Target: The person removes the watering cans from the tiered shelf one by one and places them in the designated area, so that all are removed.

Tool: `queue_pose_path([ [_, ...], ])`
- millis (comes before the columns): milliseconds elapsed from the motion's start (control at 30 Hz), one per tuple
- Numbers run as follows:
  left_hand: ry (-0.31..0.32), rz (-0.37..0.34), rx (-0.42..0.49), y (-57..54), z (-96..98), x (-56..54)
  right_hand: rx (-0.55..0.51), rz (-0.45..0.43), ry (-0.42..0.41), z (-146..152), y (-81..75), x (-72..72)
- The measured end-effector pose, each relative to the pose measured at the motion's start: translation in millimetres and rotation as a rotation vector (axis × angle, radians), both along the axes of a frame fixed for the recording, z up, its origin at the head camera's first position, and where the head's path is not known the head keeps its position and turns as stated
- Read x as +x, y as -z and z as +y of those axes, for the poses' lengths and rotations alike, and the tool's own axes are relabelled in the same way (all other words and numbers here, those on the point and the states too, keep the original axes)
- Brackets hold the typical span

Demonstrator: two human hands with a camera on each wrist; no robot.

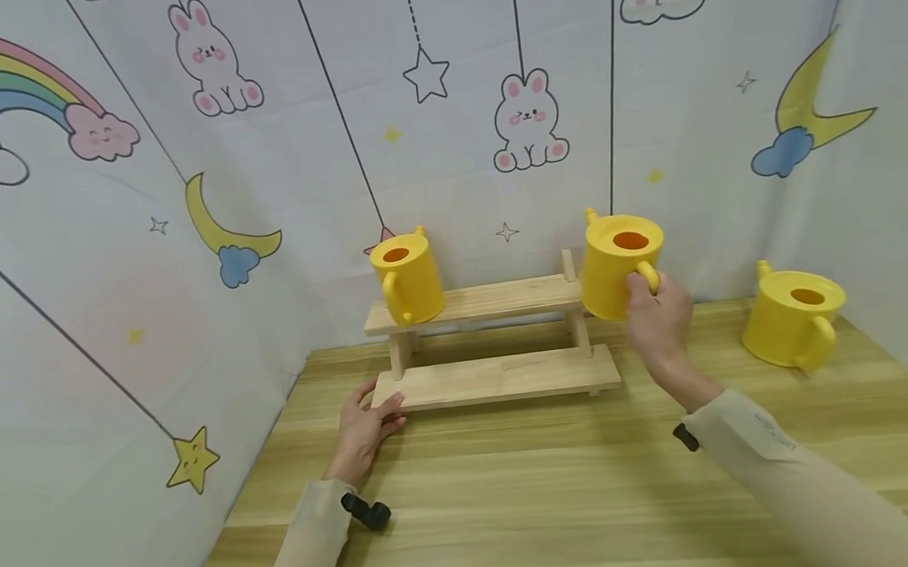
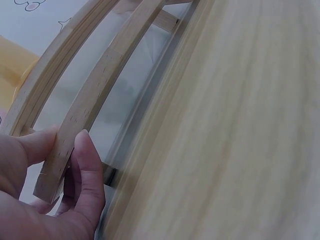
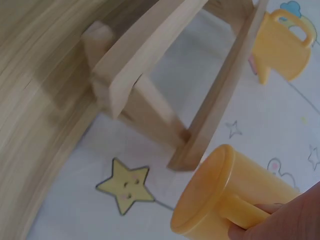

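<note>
By its handle my right hand (image 1: pixel 661 318) grips a yellow watering can (image 1: pixel 607 270), raised beside the right end of the upper shelf. In the right wrist view the can's base (image 3: pixel 205 187) faces the camera, close to the shelf end. My left hand (image 1: pixel 363 433) pinches the left front corner of the lower board of a two-tier wooden shelf (image 1: pixel 495 380); in the left wrist view the thumb and fingers (image 2: pixel 89 170) close on the board's end (image 2: pixel 62 150). Another yellow watering can (image 1: pixel 416 281) stands on the left of the upper tier.
A third yellow watering can (image 1: pixel 782 326) stands on the wooden table (image 1: pixel 521 498) at the right. Behind the table hangs a white cloth (image 1: pixel 458 191) printed with rabbits, stars and moons, and it continues along the left side.
</note>
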State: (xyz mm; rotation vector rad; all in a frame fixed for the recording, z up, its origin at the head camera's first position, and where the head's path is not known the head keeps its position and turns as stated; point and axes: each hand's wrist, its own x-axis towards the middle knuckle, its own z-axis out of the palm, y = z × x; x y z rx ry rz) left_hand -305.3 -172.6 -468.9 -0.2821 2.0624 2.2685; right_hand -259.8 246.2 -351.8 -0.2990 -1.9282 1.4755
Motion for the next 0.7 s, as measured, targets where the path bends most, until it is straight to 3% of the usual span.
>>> queue_pose_path([
  [367, -0.001, 0.005, 0.003, 1.9, 0.5, -1.0, -0.004, -0.09, 0.07, 47.8, 11.7, 14.8],
  [700, 0.0, -0.002, -0.011, 1.6, 0.8, -0.3, 0.0, -0.106, 0.146, 78.0, 32.5, 16.6],
])
